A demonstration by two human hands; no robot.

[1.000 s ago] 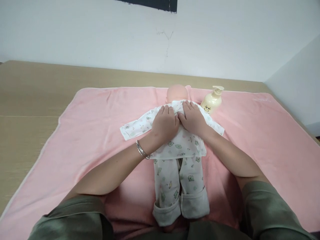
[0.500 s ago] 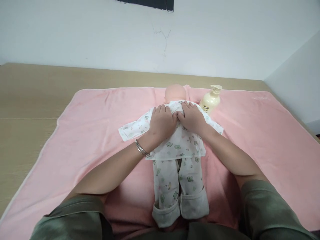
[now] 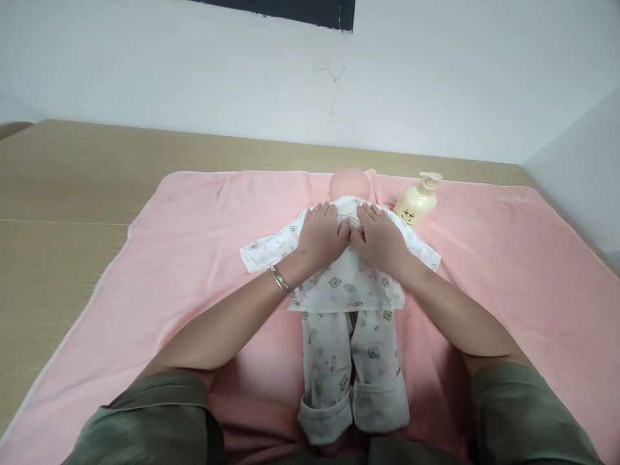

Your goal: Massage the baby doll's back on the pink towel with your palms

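My left hand (image 3: 320, 237) and right hand (image 3: 382, 240) lie flat, palms down, on the upper part of the doll's patterned shirt (image 3: 349, 284), fingers extended and pinching nothing, thumbs close together. The doll (image 3: 349, 184) lies on the pink blanket (image 3: 508, 271), its bald head near the far edge and its cuffed trousers (image 3: 327, 355) towards the near edge. Right of the head, by that far edge, is a cream pump bottle (image 3: 419, 201).

Olive-green sleeves (image 3: 145, 433) — short, with broad hems (image 3: 177, 390) — occupied the frame's lower left and lower right. A slim silver-toned bangle (image 3: 281, 281) — apparently doubled — encircled the left wrist (image 3: 298, 267).
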